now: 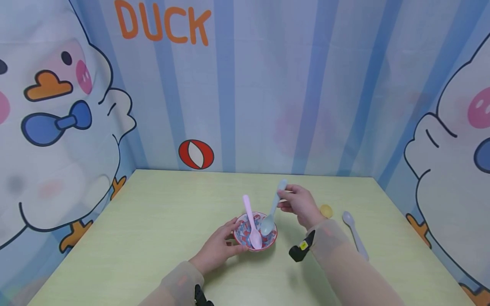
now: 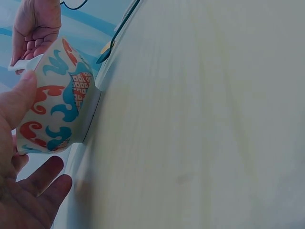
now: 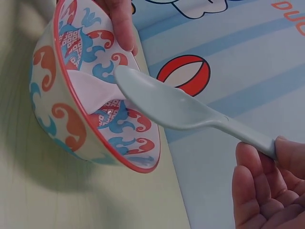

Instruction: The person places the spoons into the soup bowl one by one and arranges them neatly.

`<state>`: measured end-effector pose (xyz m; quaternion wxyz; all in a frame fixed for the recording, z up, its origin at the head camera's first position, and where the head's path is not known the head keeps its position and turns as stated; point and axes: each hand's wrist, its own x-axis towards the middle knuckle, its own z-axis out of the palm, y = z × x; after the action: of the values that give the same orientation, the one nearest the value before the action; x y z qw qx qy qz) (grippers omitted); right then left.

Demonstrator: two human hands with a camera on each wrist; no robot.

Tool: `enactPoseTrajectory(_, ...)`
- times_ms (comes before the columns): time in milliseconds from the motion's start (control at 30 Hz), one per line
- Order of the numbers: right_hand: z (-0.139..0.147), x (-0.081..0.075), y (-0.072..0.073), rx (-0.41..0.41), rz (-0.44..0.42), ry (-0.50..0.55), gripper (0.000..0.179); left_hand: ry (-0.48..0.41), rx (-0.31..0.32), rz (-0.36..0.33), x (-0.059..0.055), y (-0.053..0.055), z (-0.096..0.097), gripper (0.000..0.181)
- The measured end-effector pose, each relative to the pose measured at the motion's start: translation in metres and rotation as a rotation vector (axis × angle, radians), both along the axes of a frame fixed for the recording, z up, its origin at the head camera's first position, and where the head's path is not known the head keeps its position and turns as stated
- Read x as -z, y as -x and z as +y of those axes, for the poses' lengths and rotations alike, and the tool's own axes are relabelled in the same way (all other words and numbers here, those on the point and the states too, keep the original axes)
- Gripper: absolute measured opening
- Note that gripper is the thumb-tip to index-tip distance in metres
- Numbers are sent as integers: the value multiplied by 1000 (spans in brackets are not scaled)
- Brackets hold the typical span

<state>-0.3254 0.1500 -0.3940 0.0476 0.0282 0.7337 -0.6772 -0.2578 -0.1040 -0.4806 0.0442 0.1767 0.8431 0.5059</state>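
On my feed the pale blue spoon (image 3: 176, 109) has its head over the mouth of the patterned bowl (image 2: 62, 102), its handle pinched by the right hand (image 1: 300, 205) at the bowl's 2 o'clock; at 8 o'clock the left hand (image 1: 218, 248), partly open, grips the rim. I judge the step as adding it beside the pink spoon (image 1: 253, 224); next, I should lower it, bowl steady.

I count 3 spoons (image 1: 274, 206) (image 1: 255, 239) (image 1: 356, 235), 1 bowl (image 3: 50, 105), 2 hands (image 1: 218, 250) (image 1: 300, 205), 1 yellow disc (image 1: 326, 211), 1 table (image 1: 164, 212), 2 printed ducks (image 1: 72, 157) (image 1: 459, 187) and 1 printed ball (image 1: 196, 154).
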Motion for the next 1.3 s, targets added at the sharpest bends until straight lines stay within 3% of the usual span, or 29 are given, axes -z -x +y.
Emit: enactPoseTrajectory(1300, -23, 18, 8, -71, -37, -113, 27, -24, 0, -11, -2, -2, 0, 80)
